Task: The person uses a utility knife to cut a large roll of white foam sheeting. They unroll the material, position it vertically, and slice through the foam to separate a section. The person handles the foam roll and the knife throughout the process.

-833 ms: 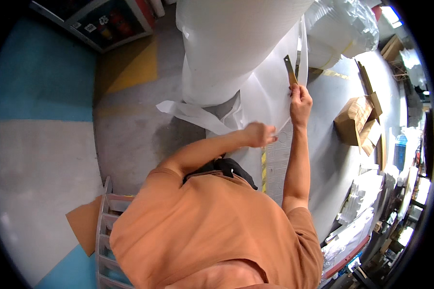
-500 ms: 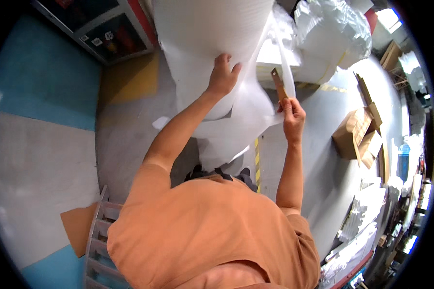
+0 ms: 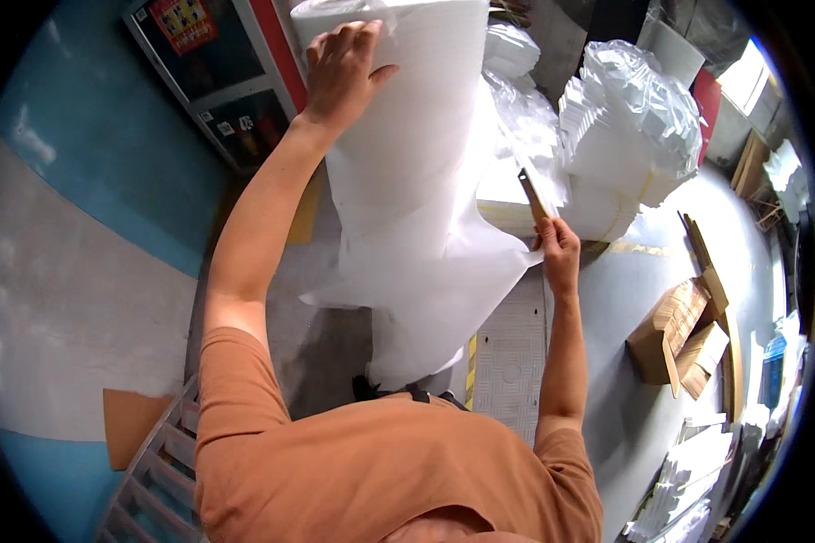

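Note:
A tall roll of white foam sheet [image 3: 407, 118] stands in front of me, its loose sheet [image 3: 426, 308] hanging down toward my feet. Near the roll's upper end, my left hand [image 3: 344, 77] lies against its left side, fingers spread and holding nothing. My right hand [image 3: 560, 253] is closed round a narrow, flat brown tool [image 3: 534, 195], dark toward its far end; its exact kind is unclear. A corner of the sheet is drawn out to a point at that same hand, apparently pinched there.
Plastic-wrapped white stacks [image 3: 629, 118] stand beyond the roll on the right. Open cardboard boxes [image 3: 675, 335] sit on the floor at right. A glass-fronted cabinet [image 3: 213, 72] is at far left, a slatted grey rack [image 3: 158, 480] at near left.
My left hand has moved up and left along the roll to its upper end. The right hand keeps its hold, and the sheet's corner is now stretched toward it. The view has shifted.

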Tool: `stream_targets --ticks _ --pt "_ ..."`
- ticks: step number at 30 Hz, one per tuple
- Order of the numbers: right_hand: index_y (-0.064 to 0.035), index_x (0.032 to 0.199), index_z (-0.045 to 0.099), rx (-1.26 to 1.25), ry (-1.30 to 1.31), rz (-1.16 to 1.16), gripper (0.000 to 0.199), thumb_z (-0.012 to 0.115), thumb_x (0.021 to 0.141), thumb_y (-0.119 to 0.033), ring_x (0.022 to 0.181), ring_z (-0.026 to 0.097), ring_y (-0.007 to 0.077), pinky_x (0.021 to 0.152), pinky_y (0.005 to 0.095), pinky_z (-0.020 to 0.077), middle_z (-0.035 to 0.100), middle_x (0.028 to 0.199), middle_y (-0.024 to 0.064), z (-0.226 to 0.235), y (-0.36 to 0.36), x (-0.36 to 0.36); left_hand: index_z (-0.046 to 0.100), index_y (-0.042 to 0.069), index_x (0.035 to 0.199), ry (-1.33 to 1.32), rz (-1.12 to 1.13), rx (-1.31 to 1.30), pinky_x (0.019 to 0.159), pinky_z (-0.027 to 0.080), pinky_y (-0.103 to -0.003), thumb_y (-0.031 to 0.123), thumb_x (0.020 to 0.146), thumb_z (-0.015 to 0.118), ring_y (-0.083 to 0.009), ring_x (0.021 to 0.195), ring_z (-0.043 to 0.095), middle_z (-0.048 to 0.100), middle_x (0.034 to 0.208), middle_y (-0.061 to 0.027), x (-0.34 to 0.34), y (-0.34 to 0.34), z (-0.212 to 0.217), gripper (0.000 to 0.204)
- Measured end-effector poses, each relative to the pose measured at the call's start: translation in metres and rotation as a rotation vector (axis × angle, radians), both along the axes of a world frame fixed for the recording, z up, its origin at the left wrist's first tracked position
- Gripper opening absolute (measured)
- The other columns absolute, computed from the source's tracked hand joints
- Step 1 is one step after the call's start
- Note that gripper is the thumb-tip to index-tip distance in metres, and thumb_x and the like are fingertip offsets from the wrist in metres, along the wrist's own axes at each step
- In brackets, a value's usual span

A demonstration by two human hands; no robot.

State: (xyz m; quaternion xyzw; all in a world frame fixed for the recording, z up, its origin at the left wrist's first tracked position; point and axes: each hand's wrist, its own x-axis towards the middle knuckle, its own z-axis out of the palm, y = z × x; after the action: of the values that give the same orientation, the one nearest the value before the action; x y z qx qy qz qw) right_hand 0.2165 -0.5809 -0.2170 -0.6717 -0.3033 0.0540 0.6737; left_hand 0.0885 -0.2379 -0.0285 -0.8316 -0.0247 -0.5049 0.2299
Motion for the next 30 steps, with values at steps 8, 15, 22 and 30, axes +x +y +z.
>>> stream_targets --ticks 8,15,22,30 --pt "0.0019 0.083 0.061 0.029 0.062 -0.029 0.028 0.054 0.097 -0.021 0.062 0.047 0.0072 0.057 0.0218 0.0371 0.054 0.067 -0.0009 -0.012 0.018 -0.021 0.059 0.009 0.102 0.041 0.122 -0.182 0.084 0.045 -0.039 0.026 0.079 0.075 -0.0259 0.096 0.060 0.060 0.099 -0.0090 -0.006 0.013 0.010 0.033" --pt "0.0023 0.092 0.065 -0.293 -0.770 -0.760 0.018 0.054 0.092 -0.011 0.091 0.060 0.0271 0.078 0.0325 0.0466 0.057 0.113 0.0187 0.012 0.023 -0.023 0.064 0.008 0.094 0.123 -0.167 -0.151 0.068 0.056 -0.035 0.027 0.091 0.063 -0.0269 0.078 0.068 0.068 0.089 -0.0098 -0.010 0.015 0.017 0.019" --pt "-0.0047 0.128 0.053 0.270 -0.331 -0.267 0.035 0.049 0.094 0.000 0.061 0.058 0.0111 0.058 0.0257 0.0501 0.061 0.070 0.0046 0.110 0.143 -0.076 0.068 0.006 0.096 0.395 -0.192 -0.540 0.071 0.053 -0.040 0.036 0.095 0.054 -0.0310 0.078 0.067 0.069 0.084 -0.0143 -0.011 -0.005 0.029 0.032" --pt "-0.0152 0.140 0.044 0.307 -0.835 -0.350 0.061 0.053 0.085 0.008 0.069 0.067 0.0231 0.062 0.0348 0.0573 0.066 0.083 0.0128 0.126 0.219 -0.065 0.069 0.004 0.096 0.377 -0.192 -0.373 0.065 0.056 -0.037 0.033 0.097 0.050 -0.0266 0.070 0.068 0.069 0.080 -0.0145 -0.016 -0.017 0.031 0.034"
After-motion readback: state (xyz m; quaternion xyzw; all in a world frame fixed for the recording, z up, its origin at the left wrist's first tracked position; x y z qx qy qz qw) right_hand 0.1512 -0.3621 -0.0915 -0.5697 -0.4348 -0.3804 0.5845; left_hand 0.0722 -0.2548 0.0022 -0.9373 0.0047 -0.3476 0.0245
